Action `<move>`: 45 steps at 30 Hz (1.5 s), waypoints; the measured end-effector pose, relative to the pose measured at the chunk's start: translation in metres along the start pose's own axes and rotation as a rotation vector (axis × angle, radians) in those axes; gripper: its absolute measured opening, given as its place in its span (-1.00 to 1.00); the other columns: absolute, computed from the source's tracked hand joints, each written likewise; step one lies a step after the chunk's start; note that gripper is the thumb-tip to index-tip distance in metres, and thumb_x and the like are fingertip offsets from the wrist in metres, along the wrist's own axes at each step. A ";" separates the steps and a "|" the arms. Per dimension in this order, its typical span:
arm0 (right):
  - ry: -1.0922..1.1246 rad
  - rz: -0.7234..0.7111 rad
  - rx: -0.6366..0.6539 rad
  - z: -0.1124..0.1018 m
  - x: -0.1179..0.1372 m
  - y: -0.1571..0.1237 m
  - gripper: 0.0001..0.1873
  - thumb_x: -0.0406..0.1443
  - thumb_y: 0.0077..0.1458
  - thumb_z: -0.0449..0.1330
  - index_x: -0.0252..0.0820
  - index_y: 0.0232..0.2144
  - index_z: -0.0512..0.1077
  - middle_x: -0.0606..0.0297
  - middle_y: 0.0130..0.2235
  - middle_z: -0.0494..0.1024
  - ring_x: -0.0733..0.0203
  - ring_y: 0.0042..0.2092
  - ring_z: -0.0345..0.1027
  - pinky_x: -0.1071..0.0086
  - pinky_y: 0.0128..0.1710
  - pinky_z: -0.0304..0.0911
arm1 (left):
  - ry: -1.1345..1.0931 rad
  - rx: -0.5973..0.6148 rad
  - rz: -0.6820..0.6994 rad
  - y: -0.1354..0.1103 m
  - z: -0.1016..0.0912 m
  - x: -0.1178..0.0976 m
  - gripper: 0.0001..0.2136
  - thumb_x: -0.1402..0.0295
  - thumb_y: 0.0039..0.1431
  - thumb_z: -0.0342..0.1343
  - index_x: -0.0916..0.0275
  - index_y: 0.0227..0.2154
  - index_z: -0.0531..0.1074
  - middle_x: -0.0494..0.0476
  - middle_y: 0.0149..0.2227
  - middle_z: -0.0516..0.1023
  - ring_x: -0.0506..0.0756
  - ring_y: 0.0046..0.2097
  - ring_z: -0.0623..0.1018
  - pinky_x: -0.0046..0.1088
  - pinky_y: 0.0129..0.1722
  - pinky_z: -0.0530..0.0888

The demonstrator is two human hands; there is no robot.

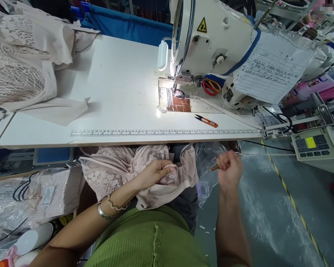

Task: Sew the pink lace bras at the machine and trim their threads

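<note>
White table (pixel 122 74) and sewing machine (pixel 211 37) stand ahead; the lace garment (pixel 111 167), cups (pixel 149 155) apparently already joined, lies in the lap (pixel 187 204), pinched by the left hand (pixel 157 172). The right hand (pixel 229 167) grips a small brown thing (pixel 214 168); what remains is unclear.

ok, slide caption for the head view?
Left hand gripping a pale lace garment, right hand closed on a brown item, sewing machine ahead.
</note>
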State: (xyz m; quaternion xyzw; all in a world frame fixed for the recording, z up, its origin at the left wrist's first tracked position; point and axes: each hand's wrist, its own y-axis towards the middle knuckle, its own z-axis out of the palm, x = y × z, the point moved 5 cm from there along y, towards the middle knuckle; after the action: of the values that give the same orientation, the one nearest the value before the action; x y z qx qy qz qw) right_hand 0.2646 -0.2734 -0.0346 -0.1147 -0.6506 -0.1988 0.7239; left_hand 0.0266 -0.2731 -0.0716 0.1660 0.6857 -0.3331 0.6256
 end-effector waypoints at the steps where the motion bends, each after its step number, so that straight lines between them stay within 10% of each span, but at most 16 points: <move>1: -0.148 -0.043 0.102 0.007 0.002 -0.003 -0.58 -0.03 0.13 0.26 -0.12 -0.58 0.29 0.51 -0.61 0.18 0.40 -0.62 -0.07 0.49 -0.64 -0.06 | 0.020 -0.006 0.005 0.000 -0.001 0.000 -0.56 -0.04 0.29 -0.03 0.26 -0.47 0.30 -0.09 -0.57 0.16 -0.05 -0.54 0.15 -0.54 -0.52 0.15; 7: -0.789 -0.422 0.636 0.067 -0.004 -0.060 -0.82 -0.18 0.31 0.12 -0.14 -0.26 0.44 0.24 -0.28 0.42 0.18 -0.25 0.36 0.33 -0.27 0.29 | 0.149 -0.049 0.050 0.001 0.001 -0.005 -0.60 0.06 0.35 -0.10 0.30 -0.33 0.42 0.01 -0.48 0.34 0.02 -0.41 0.34 -0.49 -0.36 0.29; 11: -0.873 -0.551 0.571 0.070 -0.005 -0.063 -0.69 -0.37 0.35 -0.04 -0.11 -0.42 0.38 0.27 -0.39 0.38 0.15 -0.26 0.32 0.30 -0.22 0.27 | 0.158 -0.067 0.026 0.001 0.000 -0.003 -0.57 0.03 0.35 -0.11 0.30 -0.37 0.43 0.03 -0.47 0.39 0.04 -0.38 0.38 -0.49 -0.33 0.33; 17: -0.401 -0.299 0.682 0.075 -0.016 -0.056 -0.57 -0.20 0.42 -0.17 -0.09 -0.53 0.18 0.26 -0.41 0.45 0.19 -0.34 0.35 0.29 -0.29 0.29 | 0.032 0.014 0.059 0.006 0.010 -0.003 -0.61 0.08 0.32 -0.06 0.31 -0.38 0.44 0.04 -0.45 0.42 0.04 -0.38 0.39 -0.48 -0.32 0.33; 27: -1.150 -0.177 0.451 -0.016 -0.049 0.001 -0.64 -0.19 0.31 0.07 -0.18 -0.49 0.45 0.08 -0.44 0.41 -0.02 -0.27 0.37 0.20 -0.33 0.25 | 0.042 0.026 0.059 -0.004 -0.001 -0.003 -0.66 0.11 0.38 -0.09 0.27 -0.30 0.41 -0.10 -0.58 0.19 -0.04 -0.56 0.18 -0.51 -0.49 0.19; 34: -0.660 -0.286 0.793 0.051 -0.029 -0.038 -0.53 -0.06 0.40 -0.06 -0.14 -0.46 0.41 0.29 -0.38 0.31 0.21 -0.33 0.29 0.34 -0.34 0.24 | 0.095 0.079 0.132 0.004 -0.008 -0.014 -0.70 0.23 0.40 -0.13 0.27 -0.16 0.47 0.05 -0.40 0.44 0.02 -0.42 0.36 -0.50 -0.38 0.30; 40: -0.768 -0.374 0.762 0.058 -0.007 -0.042 -0.65 -0.25 0.37 0.03 -0.15 -0.50 0.34 0.36 -0.45 0.22 0.24 -0.39 0.21 0.36 -0.37 0.12 | 0.553 0.006 0.217 0.007 -0.010 -0.024 -0.89 0.42 0.22 0.09 0.29 -0.26 0.51 0.20 -0.21 0.53 0.16 -0.15 0.48 -0.40 -0.17 0.35; 45: -0.858 -0.483 0.662 0.058 -0.004 -0.049 -0.77 -0.27 0.35 0.06 -0.14 -0.37 0.40 0.30 -0.36 0.31 0.21 -0.34 0.27 0.35 -0.33 0.23 | 0.370 -0.059 0.120 0.013 0.009 -0.023 -0.83 0.44 0.27 0.00 0.27 -0.36 0.49 0.12 -0.36 0.56 0.09 -0.30 0.50 -0.48 -0.29 0.35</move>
State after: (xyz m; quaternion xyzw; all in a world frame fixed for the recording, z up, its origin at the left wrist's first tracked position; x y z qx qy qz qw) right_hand 0.1913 -0.2921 -0.0353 0.1985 -0.9203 -0.0802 0.3275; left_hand 0.0452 -0.2652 -0.0522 0.2467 0.7872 -0.2389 0.5122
